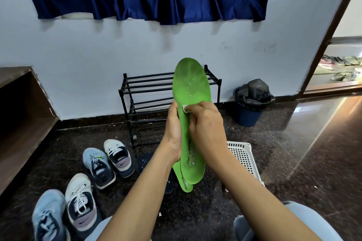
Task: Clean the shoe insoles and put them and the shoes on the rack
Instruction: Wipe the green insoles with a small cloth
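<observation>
One green insole [193, 88] is mid-wipe: left hand [173, 135] grips it, right hand [205, 125] pinches a white wipe [185, 108]; shoes [119, 157] sit off the rack [148, 84].

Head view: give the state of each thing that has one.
Green insole, upright, droplets on it.
Left grip, holds green insole.
Right grip, pinches white wipe against insole.
Second green insole, lying on floor.
Shoes, four, on floor, laced.
Rack, upright by wall.
Bin, lined with black bag.
</observation>
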`<state>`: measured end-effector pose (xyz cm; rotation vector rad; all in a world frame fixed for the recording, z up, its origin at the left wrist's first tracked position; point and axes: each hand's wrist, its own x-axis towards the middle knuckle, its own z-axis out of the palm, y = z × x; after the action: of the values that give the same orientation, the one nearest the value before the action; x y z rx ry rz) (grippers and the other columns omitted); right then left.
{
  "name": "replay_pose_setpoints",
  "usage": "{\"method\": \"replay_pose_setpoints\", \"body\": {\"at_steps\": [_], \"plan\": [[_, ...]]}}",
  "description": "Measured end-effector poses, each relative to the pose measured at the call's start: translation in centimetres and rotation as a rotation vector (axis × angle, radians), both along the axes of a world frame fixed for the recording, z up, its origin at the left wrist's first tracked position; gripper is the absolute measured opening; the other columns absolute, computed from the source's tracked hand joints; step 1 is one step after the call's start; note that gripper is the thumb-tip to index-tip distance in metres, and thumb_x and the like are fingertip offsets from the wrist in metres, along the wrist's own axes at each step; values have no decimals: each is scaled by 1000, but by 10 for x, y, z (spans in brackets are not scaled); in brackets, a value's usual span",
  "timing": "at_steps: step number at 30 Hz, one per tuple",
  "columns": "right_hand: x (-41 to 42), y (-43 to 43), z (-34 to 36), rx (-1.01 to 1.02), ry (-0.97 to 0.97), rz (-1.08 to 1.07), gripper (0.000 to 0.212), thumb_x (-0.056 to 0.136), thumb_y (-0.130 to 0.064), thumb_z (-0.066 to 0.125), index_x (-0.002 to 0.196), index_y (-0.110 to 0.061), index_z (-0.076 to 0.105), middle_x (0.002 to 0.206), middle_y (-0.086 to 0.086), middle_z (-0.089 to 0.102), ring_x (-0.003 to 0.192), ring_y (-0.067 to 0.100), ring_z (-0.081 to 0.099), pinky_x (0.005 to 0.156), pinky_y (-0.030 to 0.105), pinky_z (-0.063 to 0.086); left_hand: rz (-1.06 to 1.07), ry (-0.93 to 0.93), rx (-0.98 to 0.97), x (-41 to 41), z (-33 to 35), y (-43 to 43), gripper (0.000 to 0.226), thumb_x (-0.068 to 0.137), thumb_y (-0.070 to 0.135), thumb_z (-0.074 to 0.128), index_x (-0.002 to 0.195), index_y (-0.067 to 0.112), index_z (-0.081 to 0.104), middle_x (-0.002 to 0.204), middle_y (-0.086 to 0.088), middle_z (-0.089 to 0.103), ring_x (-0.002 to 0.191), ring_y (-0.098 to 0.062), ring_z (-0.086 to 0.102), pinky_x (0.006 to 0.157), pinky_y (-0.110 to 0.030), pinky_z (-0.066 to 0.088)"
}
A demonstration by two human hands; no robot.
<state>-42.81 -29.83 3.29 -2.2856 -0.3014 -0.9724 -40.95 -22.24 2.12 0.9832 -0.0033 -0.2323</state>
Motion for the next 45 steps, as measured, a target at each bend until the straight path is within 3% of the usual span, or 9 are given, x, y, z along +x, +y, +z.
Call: {"method": "replay_pose_setpoints", "body": {"at_steps": [3,7,12,15,20,27,35,41,45], "plan": [[-4,0,-4,-8,-5,-1,22,76,-3,56,90,-3,73,73,12,61,74,32,58,61,34,50,13,22,7,1,-2,0,62,100,52,22,99,10,69,91,-8,73,90,-22,67,80,-32,51],[-20,6,-13,-27,13,39,22,76,-3,57,89,-4,74,73,11,62,74,31,59,61,35,52,36,31,21,3,2,6,76,98,55,19,124,-2,62,120,-23,65,104,-31,64,89,-35,52],[-5,0,-1,-12,-4,20,21,78,-4,57,90,-3,74,76,12,63,75,31,59,63,34,51,22,3,4,2,-2,0,62,100,51,24,99,10,70,93,-9,73,89,-22,68,79,-32,52],[-1,-4,-1,20,-8,10,22,80,-5,55,93,-4,73,80,11,64,77,30,59,67,35,50,10,35,24,-1,-4,-4,63,100,52,23,97,12,71,90,-9,74,89,-21,68,78,-31,52],[-21,6,-13,20,21,63,26,75,-4,54,91,-8,74,80,9,63,75,28,60,67,31,46,3,60,-16,6,-5,3,80,96,59,16,119,0,65,122,-25,64,122,-43,55,111,-49,37],[-4,1,3,59,8,72,25,77,-6,53,90,-6,74,81,11,64,77,29,60,67,36,51,68,57,-30,3,-5,-7,72,97,56,27,140,2,50,141,-24,51,131,-35,49,115,-41,34],[-20,7,-9,85,11,122,26,73,-4,55,90,-11,74,80,7,65,77,24,62,71,30,48,19,58,13,6,-3,3,84,98,60,8,111,2,68,116,-24,67,115,-36,61,103,-39,45],[-2,1,2,122,-22,95,24,77,-6,54,90,-8,74,81,8,66,76,25,62,70,37,52,3,67,11,3,-10,-5,59,101,54,27,94,15,71,90,-6,74,94,-20,66,81,-30,50],[-12,4,-8,130,-15,104,27,76,-5,54,92,-11,75,82,6,65,77,22,62,72,30,49,-14,87,42,8,-9,1,70,99,54,22,125,4,64,126,-21,63,117,-31,60,105,-41,44]]}}
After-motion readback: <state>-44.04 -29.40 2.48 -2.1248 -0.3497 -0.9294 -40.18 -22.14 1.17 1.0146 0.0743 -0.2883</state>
